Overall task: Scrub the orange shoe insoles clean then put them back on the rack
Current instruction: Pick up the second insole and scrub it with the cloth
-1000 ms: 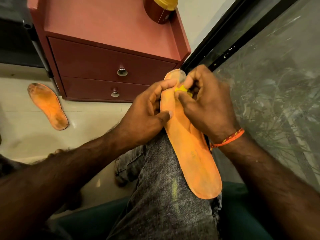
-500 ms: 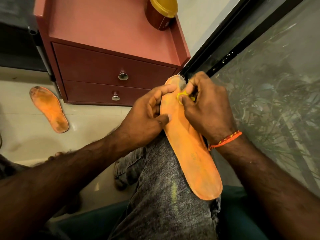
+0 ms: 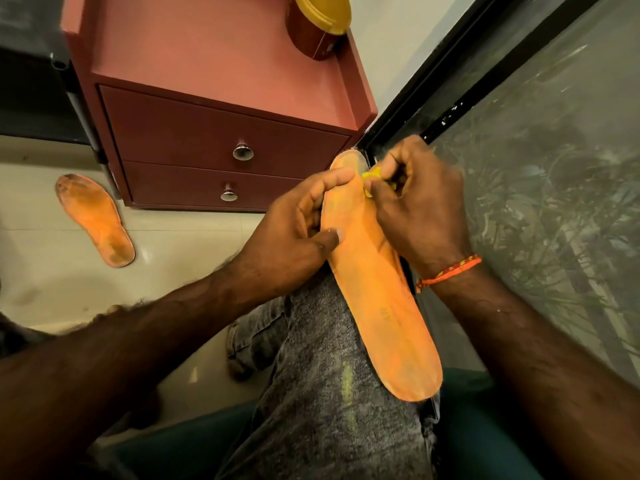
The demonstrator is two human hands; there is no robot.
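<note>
An orange insole (image 3: 374, 299) lies lengthwise on my grey-jeaned knee, its far end greyish with dirt. My left hand (image 3: 294, 230) grips its left edge, forefinger stretched along the upper part and thumb pressed on its face. My right hand (image 3: 419, 206) pinches a small yellow scrubbing piece (image 3: 372, 176) against the insole's far end. A second orange insole (image 3: 95, 220), stained dark at both ends, lies flat on the pale floor at the left.
A reddish two-drawer cabinet (image 3: 221, 140) stands straight ahead with a brown jar with a yellow lid (image 3: 317, 24) on top. A dark-framed glass pane (image 3: 536, 150) runs along my right. A black frame (image 3: 69, 84) borders the cabinet's left.
My right hand with the yellow piece has slid slightly toward the insole's far right edge. The view has shifted a little; my left hand keeps its hold.
</note>
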